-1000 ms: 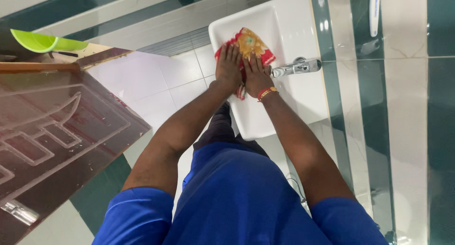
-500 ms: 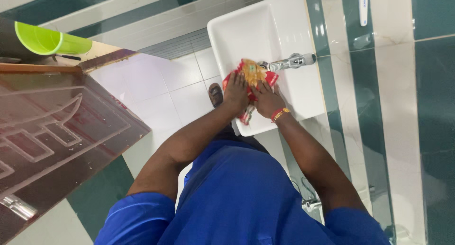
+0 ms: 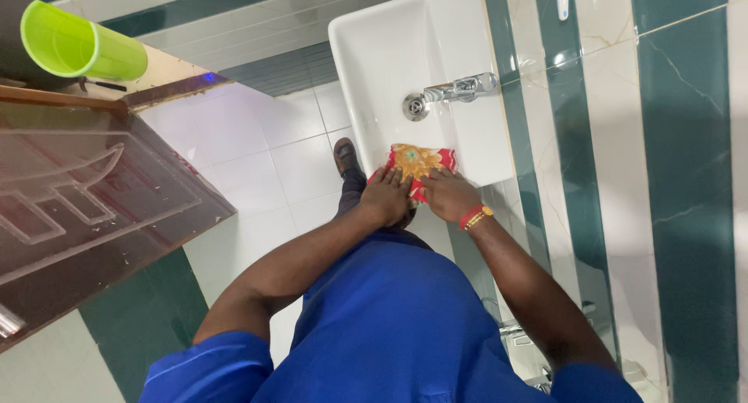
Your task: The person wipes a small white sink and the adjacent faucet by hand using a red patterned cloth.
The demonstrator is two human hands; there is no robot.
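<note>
Compared with the earlier frames, the red and yellow patterned cloth [image 3: 417, 167] has moved from the basin centre, beside the spout, back to the near rim of the white rectangular ceramic washbasin [image 3: 389, 52]. Both hands have moved with it. The round metal drain [image 3: 415, 106], formerly covered, is now exposed. The view has also shifted, so the basin sits higher in the frame.

The room has white floor tiles [image 3: 257, 150] and a wall of white and dark green marble-pattern tiles [image 3: 686, 169] at 3 o'clock. A brown wooden door panel [image 3: 86, 208] fills the 9 o'clock side. A lime green plastic cup [image 3: 78, 44] lies at 10 o'clock. A chrome tap [image 3: 461, 86] projects over the basin at 1 o'clock.

The cloth is bunched, with a yellow centre and red border, and drapes over the basin edge. The left hand [image 3: 386, 196] and right hand [image 3: 450, 196] press on it, fingers extended flat rather than curled. The right wrist carries a red and gold bangle [image 3: 474, 216].
</note>
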